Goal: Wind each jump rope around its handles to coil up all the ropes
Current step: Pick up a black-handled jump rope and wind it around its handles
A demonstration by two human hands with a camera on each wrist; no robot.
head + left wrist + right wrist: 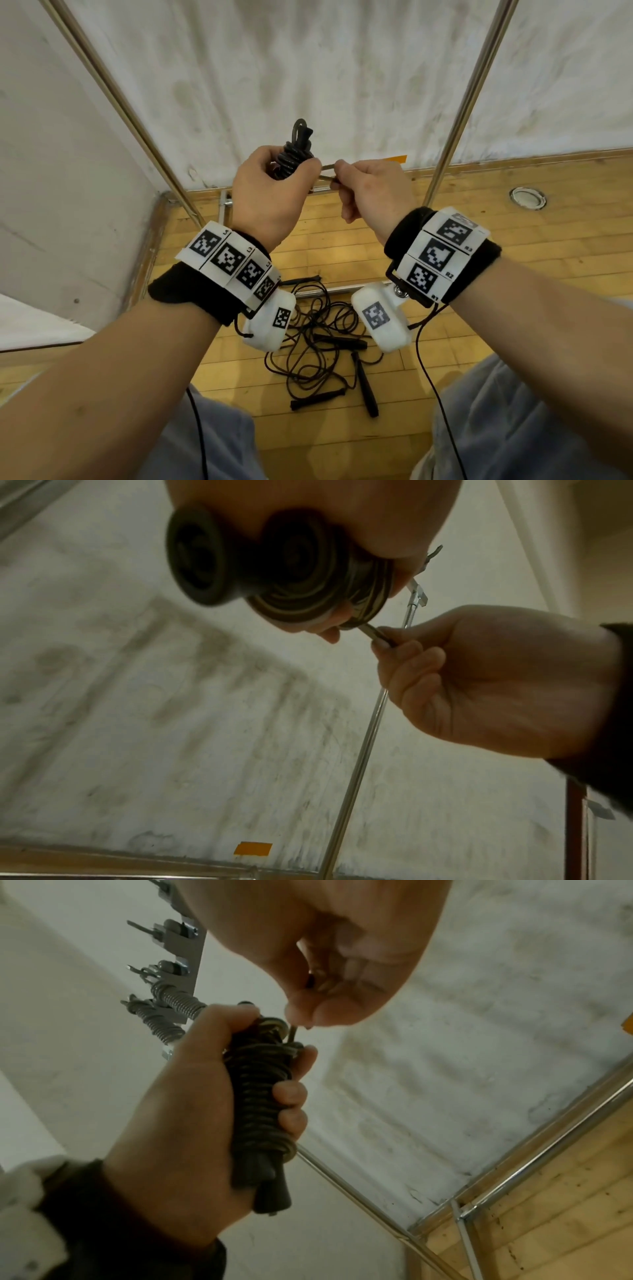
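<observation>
My left hand [270, 192] grips a black jump rope bundle [294, 154], its cord wound tightly round the two handles held side by side. In the right wrist view that bundle [260, 1096] stands upright in the left hand [192, 1123]. My right hand [370, 188] pinches the short loose rope end [327, 171] that sticks out from the coil's side. The left wrist view looks at the two round handle ends [274, 572], with the right hand [479, 685] pinching the rope end [377, 634]. Both hands are raised at chest height.
Loose black jump ropes [325, 349] with several handles lie tangled on the wooden floor [513, 274] between my knees. Chrome poles [469, 99] of a frame rise left and right before a stained white wall [308, 68]. A round metal floor fitting [527, 197] sits at right.
</observation>
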